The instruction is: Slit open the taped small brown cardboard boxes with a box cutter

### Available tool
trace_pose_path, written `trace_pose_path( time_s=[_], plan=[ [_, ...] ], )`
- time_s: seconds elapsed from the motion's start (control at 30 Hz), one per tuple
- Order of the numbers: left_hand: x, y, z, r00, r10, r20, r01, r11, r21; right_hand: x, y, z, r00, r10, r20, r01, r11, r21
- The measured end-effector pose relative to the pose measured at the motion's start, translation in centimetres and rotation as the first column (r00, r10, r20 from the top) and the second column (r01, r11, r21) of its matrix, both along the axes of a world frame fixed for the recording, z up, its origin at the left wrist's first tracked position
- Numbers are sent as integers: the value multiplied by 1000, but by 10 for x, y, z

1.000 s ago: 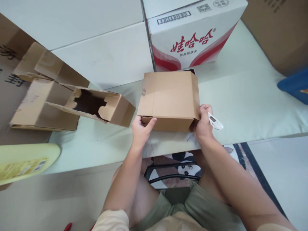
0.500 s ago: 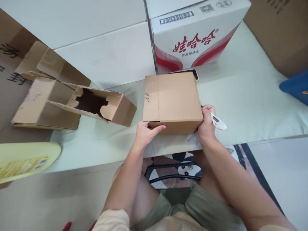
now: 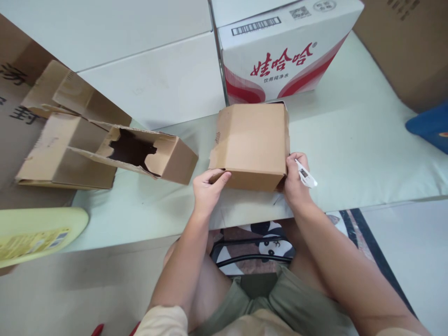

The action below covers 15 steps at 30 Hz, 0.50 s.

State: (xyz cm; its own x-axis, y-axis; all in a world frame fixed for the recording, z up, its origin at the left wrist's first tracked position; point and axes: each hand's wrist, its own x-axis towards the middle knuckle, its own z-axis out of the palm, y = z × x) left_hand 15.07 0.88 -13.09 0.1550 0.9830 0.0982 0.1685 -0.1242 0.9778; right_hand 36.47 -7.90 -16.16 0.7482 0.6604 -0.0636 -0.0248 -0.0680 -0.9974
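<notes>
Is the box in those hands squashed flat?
No; the box has depth: its top and front faces meet along an edge.

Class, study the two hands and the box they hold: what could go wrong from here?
1. The slim white plastic tool shares the right hand with the brown cardboard box, so it might slip.
2. The box is near the front edge of the pale green cloth-covered table; if the left hand loosens, it could drop lapward.

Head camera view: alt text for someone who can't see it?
The left hand and right hand hold a cardboard box at its near corners, the right also gripping a white tool, perhaps a box cutter. Behind stands a white water carton.
</notes>
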Motion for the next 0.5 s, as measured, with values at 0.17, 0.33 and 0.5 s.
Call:
trace_pose_path(
  time_s=[0.17, 0.33, 0.5],
  plan=[
    [-1, 1, -2, 1000, 0, -18, 0, 1000, 29, -1, 0, 6, 997, -17, -69, 14, 999, -46],
    [-1, 1, -2, 1000, 0, -30, 2, 998, 57, 0, 0, 5, 998, -8, -64, 6, 1000, -28],
    [0, -1, -2, 998, 5, -58, -1, 997, 75, 0, 0, 5, 998, -10, -58, 8, 1000, -29]
  ],
)
